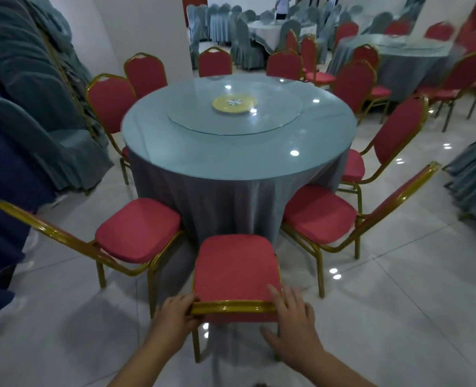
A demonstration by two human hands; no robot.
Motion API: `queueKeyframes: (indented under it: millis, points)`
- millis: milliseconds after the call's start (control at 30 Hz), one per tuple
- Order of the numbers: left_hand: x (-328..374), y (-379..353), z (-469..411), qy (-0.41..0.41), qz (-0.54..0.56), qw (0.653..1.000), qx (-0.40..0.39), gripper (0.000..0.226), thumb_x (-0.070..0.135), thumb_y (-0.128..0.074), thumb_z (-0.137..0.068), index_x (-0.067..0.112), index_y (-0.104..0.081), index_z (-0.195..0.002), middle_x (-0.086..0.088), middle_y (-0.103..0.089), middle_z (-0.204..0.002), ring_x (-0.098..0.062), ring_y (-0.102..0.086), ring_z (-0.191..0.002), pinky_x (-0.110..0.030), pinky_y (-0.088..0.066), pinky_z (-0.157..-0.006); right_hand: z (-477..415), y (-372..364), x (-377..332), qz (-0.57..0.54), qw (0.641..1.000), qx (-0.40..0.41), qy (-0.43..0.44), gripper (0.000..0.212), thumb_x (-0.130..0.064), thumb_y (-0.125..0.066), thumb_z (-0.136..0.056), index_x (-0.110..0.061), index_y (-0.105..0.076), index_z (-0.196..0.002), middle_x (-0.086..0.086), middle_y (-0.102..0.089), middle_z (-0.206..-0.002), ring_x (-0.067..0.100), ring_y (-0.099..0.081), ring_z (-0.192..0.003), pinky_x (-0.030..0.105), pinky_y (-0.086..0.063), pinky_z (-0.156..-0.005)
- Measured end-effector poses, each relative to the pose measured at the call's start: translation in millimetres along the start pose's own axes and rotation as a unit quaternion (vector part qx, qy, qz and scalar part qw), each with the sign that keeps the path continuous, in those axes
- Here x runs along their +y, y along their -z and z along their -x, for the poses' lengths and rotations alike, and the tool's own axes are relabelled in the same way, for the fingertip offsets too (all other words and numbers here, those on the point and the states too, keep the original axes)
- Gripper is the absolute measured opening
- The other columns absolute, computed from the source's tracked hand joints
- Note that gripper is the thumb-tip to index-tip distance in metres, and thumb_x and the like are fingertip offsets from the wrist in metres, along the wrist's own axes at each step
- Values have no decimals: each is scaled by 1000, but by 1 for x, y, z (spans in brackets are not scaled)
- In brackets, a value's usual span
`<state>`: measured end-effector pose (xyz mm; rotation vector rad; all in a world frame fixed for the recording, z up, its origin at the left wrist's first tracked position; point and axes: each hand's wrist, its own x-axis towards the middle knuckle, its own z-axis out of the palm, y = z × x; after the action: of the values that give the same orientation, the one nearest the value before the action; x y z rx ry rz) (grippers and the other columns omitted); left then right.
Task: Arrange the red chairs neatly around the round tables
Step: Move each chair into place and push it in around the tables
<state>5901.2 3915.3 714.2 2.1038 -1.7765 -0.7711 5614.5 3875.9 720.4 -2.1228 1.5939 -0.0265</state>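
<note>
White glossy floor tiles (399, 317) run through a banquet hall with three round tables in sight. One round table (231, 160), draped in grey-blue cloth under a glass top, stands closest. It carries one glass turntable (203, 121) with one yellow disc (234, 104) at its middle.

Nine red chairs ring this table. The nearest chair (235, 269) sits at the table's near edge, its seat front touching the hanging cloth. One chair (139, 229) stands at the near left edge and one (319, 213) at the near right, both angled inward. Six more stand along the left, far and right edges.

Both hands are on the nearest chair's gold top rail. The left hand (175, 314) has its fingers curled round the rail's left end. The right hand (294, 319) clasps the right end, fingers draped over the top and thumb spread behind the backrest.

A stack of grey-covered chairs (35, 93) leans at the left.
</note>
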Motion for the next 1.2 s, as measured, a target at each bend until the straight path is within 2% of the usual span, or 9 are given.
queueKeyframes:
  millis: [67,200,333,500,633,733,1033,1100,1200]
  points:
    - [8,-2,-5,3,-21,1000,-4,21,43,-74,-82,40,-57,-95,24,-55,-96,-7,-49,-97,-30,-46,-84,-6,-8,-15,13,1000,-17,-3,93,-73,-45,-79,-51,9,-151,-10,12,-164,21,13,-152,66,2,-113]
    - [10,-10,-5,14,-40,999,23,30,47,-72,-84,51,-44,-93,31,-47,-94,-6,-46,-96,-32,-44,-84,-16,-13,-8,22,1000,3,15,88,-76,-44,-75,-58,4,-147,-15,4,-162,17,3,-151,63,6,-111]
    - [33,-21,-24,32,-56,996,57,23,46,-71,-85,41,-53,-99,21,-54,-99,-12,-49,-98,-37,-44,-85,-44,1,17,2,996,70,59,84,-61,-62,-72,-47,-31,-149,-8,-30,-157,22,-27,-146,62,-7,-111]
    - [67,-27,-74,65,-53,995,60,22,33,-67,-89,31,-54,-107,13,-55,-108,-16,-48,-104,-39,-45,-87,-103,36,48,22,993,76,83,82,-49,-61,-70,-40,-38,-148,-5,-42,-149,23,-41,-135,61,-21,-106]
    - [60,-12,-116,61,-74,995,16,34,13,-61,-88,30,-51,-115,4,-55,-108,-20,-48,-101,-39,-48,-85,-146,51,55,27,994,22,106,90,-52,-54,-69,-53,-11,-147,-11,-26,-154,18,-25,-142,63,-5,-113]
    - [57,7,-142,58,-88,994,-6,42,4,-57,-83,29,-53,-116,-3,-55,-102,-22,-54,-96,-40,-50,-83,-173,63,50,9,993,-21,118,92,-53,-57,-67,-56,-10,-145,-10,-21,-155,21,-21,-143,66,0,-113]
    - [49,34,-179,108,-98,989,-9,19,11,-55,-83,27,-54,-92,-8,-61,-94,-29,-63,-94,-34,-49,-76,-206,80,26,29,991,-71,111,95,-56,-64,-72,-55,-6,-148,-6,-21,-155,24,-24,-142,67,-7,-114]
    - [49,33,-179,118,-95,988,-17,27,7,-51,-86,29,-54,-101,-7,-60,-101,-28,-60,-101,-38,-51,-84,-205,85,25,58,988,-94,111,97,-59,-62,-75,-47,-4,-152,-2,-25,-152,26,-24,-142,67,-8,-114]
    - [43,34,-173,123,-74,989,-44,59,11,-59,-86,34,-43,-137,-7,-51,-123,-28,-51,-117,-43,-48,-96,-203,99,24,89,980,-142,107,95,-62,-59,-77,-40,-7,-154,0,-32,-148,29,-28,-141,63,-17,-113]
